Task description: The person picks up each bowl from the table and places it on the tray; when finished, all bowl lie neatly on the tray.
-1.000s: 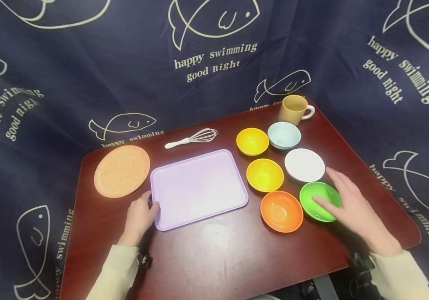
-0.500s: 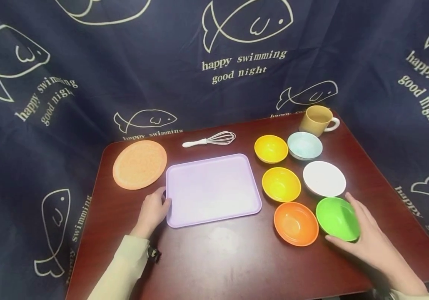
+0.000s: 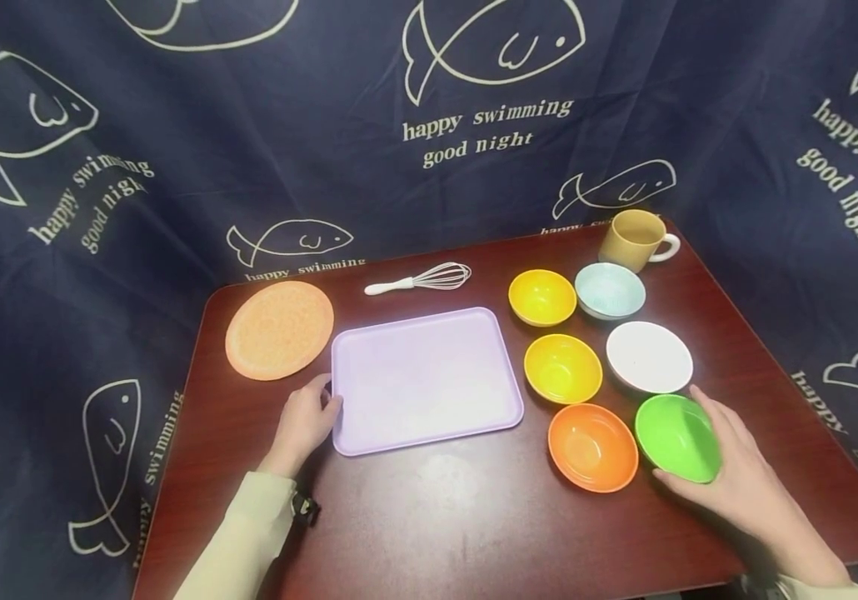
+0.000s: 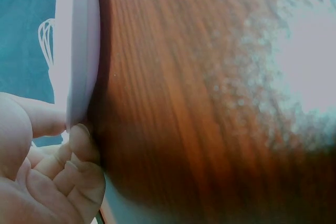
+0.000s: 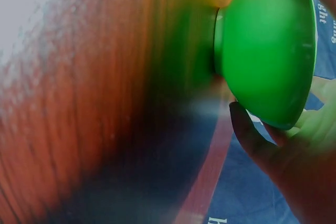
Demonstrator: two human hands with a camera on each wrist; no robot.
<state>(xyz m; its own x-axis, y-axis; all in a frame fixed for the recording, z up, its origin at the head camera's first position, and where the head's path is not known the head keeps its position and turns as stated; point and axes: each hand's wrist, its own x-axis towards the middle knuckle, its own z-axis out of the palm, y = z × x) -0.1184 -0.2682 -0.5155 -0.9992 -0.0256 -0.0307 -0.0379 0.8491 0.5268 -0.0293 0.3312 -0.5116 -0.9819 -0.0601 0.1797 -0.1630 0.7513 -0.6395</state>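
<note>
My left hand (image 3: 303, 423) pinches the left edge of a lilac rectangular tray (image 3: 429, 379) lying on the table. The left wrist view shows that tray's rim (image 4: 84, 45) between thumb and curled fingers (image 4: 79, 182). On the right, my right hand (image 3: 747, 483) is curved round a green bowl (image 3: 665, 437), thumb on the near side and fingers on the far side. Seen from the right wrist, the green bowl (image 5: 270, 51) stands upright with its foot at the table. An orange bowl (image 3: 592, 448) sits just left of it, and a white bowl (image 3: 650, 357) just behind.
Two yellow bowls (image 3: 562, 369), a pale blue bowl (image 3: 611, 290) and a tan mug (image 3: 633, 242) with a white handle occupy the right side. A white whisk (image 3: 417, 279) lies behind the tray. At the left is an orange round mat (image 3: 280, 330). A dark curtain (image 3: 369, 200) hangs behind the table.
My right hand has come down from above the green bowl to its side and gripped it, and the bowl has slid slightly right. The head view has shifted. My left hand stays at the tray's edge.
</note>
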